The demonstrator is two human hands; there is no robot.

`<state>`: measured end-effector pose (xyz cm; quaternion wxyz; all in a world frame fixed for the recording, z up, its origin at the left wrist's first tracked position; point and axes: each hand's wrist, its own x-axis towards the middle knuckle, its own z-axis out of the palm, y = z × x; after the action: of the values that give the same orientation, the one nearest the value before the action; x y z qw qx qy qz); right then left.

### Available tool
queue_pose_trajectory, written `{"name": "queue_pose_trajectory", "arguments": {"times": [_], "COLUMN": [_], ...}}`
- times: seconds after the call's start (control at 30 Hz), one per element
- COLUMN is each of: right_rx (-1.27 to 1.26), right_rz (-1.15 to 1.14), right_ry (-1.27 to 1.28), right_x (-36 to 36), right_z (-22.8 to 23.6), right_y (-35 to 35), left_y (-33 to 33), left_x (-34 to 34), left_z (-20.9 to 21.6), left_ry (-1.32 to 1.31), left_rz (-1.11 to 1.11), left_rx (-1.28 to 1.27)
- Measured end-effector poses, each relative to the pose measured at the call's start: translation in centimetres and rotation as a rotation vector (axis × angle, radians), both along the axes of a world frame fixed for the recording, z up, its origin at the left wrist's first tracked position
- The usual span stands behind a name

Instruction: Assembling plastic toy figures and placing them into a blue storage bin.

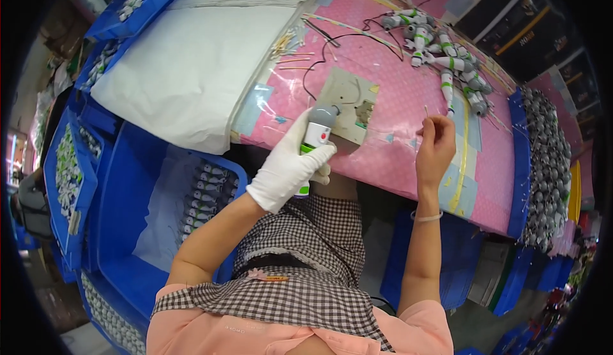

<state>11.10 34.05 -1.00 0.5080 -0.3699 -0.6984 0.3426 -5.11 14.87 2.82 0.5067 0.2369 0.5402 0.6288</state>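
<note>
My left hand (pixel 281 168) wears a white glove and grips a small handheld device (pixel 318 131) with a rounded grey head, a white body, a red button and green bands. The device stands nearly upright at the table's front edge, and the gloved fingers hide part of its lower body. Bare and raised over the right part of the table, my right hand (pixel 437 149) pinches a thin pale stick that looks like a cotton swab (pixel 426 109). Between my hands a grey metal block (pixel 345 96) sits at the table edge, with a dark cable beside it.
Similar devices (pixel 450 64) lie piled at the table's far right. Loose cotton swabs (pixel 290 45) lie beside stacked white sheets (pixel 185 67). A blue bin (pixel 121 195) at my left holds rows of devices. More parts fill a blue tray (pixel 518 163) on the right.
</note>
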Motion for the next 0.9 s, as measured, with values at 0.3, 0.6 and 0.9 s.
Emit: {"name": "queue_pose_trajectory", "arguments": {"times": [0.3,0.6,0.9], "right_rx": [0.360,0.511,0.521], "right_rz": [0.346,0.242,0.222], "right_ry": [-0.020,-0.089,-0.103], "right_x": [-6.2,-6.9,-7.0], "right_z": [1.0,0.5,0.2], "right_y": [-9.3,-10.3,-10.2], "left_y": [1.0,1.1,1.2], "left_x": [1.2,1.4,1.5], "left_z": [-2.2,-3.9,-4.0], "left_ry": [0.569,0.704,0.583], "left_rz": [0.113,0.152,0.168], "left_rx": [-0.040,0.050,0.058]}}
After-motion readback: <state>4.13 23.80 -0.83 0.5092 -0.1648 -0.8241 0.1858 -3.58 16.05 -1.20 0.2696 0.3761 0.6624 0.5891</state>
